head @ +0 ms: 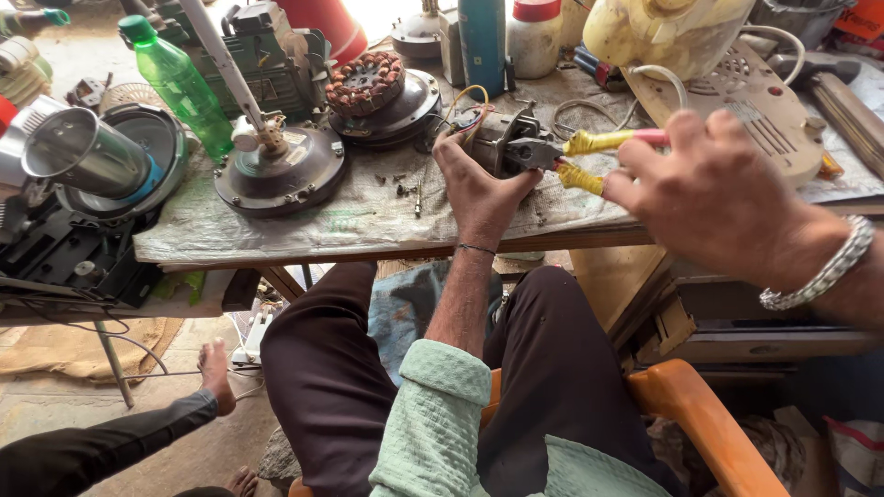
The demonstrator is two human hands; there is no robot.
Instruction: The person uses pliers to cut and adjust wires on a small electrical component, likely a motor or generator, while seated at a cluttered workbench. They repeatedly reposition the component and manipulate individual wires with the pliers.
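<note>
Head view only. Containers first: green plastic bottle (180, 83) at the back left of the workbench (368, 216), green cap on, tilted toward the left, contents not readable. White jar with a red lid (534, 35) at the back, shut, contents hidden. Blue cylinder (482, 41) just left of it, upright. Shiny steel cup-shaped housing (78, 152) at far left, lying on its side, open mouth facing the camera's left, looks empty inside. Yellowish translucent plastic tub (663, 32) at back right, contents unclear.

Pliers (589, 156): long axis runs roughly left-right across the bench, dark metal jaws pointing left into the small motor part (502, 138), handles wrapped in yellow sleeving pointing right. Right hand (709, 193) clenched around those handles, a chain bracelet (824, 271) on the wrist. Left hand (479, 189) grasps the motor part from the near side, thumb over its edge, thin dark band at the wrist. Motor part sits on the bench at centre-back, grey metal, blocky, with yellow and red wires looping off its top.

Textures: bench covered in a grimy grey sheet, loose screws (405, 189) scattered near the left hand. Round dark fan motor housing with a white rod (281, 166) left of centre. Behind it a stator with copper windings (366, 83), ring-shaped. Cream perforated plastic cover (755, 101) at right. Orange chair arm (704, 419) at bottom. Another person's bare foot (216, 373) on the floor at lower left.
</note>
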